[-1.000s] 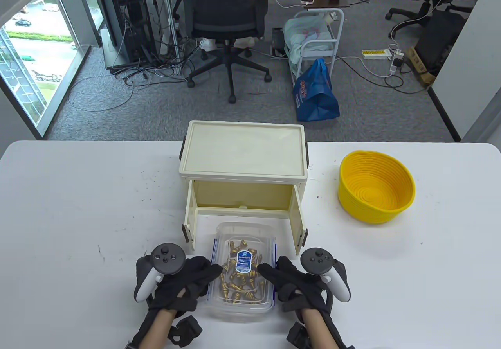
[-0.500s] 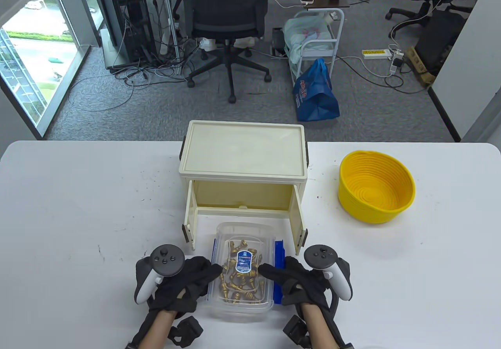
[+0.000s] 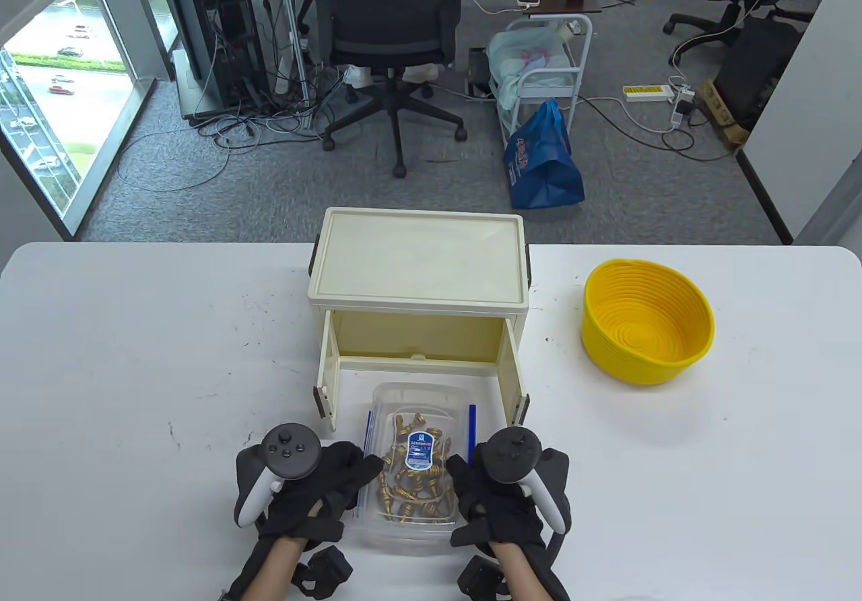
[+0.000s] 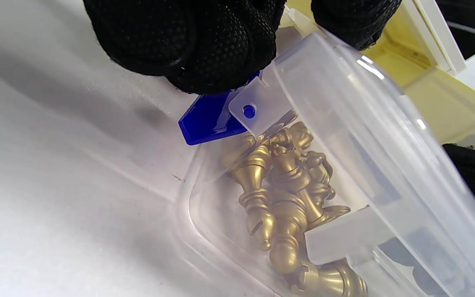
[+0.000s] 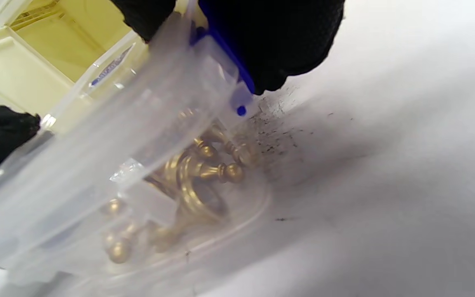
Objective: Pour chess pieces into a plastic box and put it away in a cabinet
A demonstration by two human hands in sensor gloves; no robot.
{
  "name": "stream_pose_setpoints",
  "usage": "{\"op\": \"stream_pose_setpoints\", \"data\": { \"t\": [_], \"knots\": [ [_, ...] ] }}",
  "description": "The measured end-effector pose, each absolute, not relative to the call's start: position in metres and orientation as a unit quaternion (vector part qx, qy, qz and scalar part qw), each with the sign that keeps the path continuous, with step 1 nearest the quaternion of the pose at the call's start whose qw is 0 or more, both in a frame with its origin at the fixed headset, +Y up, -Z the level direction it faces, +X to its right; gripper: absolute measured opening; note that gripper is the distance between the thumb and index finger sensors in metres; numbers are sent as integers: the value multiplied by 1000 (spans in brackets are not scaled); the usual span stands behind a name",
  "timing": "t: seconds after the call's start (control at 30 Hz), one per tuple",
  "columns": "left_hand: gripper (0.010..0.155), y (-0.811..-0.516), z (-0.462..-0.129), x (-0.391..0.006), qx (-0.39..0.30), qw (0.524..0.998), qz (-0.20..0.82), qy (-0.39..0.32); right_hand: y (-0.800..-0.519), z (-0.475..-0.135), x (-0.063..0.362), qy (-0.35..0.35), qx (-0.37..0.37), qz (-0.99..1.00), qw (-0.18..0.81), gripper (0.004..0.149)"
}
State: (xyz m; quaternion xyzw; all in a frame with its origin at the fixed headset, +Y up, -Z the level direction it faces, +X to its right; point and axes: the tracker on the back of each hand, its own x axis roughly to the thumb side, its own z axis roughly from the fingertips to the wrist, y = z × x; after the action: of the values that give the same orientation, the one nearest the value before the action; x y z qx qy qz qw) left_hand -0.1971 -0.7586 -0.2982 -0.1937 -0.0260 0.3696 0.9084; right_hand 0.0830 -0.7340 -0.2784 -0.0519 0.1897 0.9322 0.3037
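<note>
Plastic box [image 3: 419, 426] between both grips, fingers on its blue side latches [image 4: 204, 117]

1. Right hand [image 3: 502, 500] slides in tighter against the plastic box [image 3: 417, 412].
2. The blue latch [image 3: 471, 426], flipped outward a moment ago, now stands folded up against the box's right side.

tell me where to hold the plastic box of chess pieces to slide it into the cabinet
Hold the plastic box by its two long sides, one hand on each, coming in from the near end. It lies lengthwise toward the open cabinet, whose doors flank the far end, so side holds low on the walls, near the blue latches, leave that end free to enter. The left hand and right hand already sit there.
</note>
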Motion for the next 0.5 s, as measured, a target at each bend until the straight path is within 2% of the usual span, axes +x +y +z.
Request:
{"op": "stream_pose_setpoints", "data": {
  "t": [0.13, 0.3, 0.37, 0.5],
  "knots": [
    [64, -758, -296, -199, -186, 915, 357, -25, -746, -276, 94, 198, -39, 911, 360, 70],
    [81, -757, -289, -207, -196, 928, 317, -22, -770, -275, 107, 221, -22, 856, 466, 77],
    [87, -759, -287, -211, -204, 920, 333, -17, -775, -274, 109, 220, -23, 846, 486, 79],
    [98, -768, -290, -219, -251, 862, 440, -24, -775, -274, 109, 219, -19, 850, 478, 78]
  ]
}}
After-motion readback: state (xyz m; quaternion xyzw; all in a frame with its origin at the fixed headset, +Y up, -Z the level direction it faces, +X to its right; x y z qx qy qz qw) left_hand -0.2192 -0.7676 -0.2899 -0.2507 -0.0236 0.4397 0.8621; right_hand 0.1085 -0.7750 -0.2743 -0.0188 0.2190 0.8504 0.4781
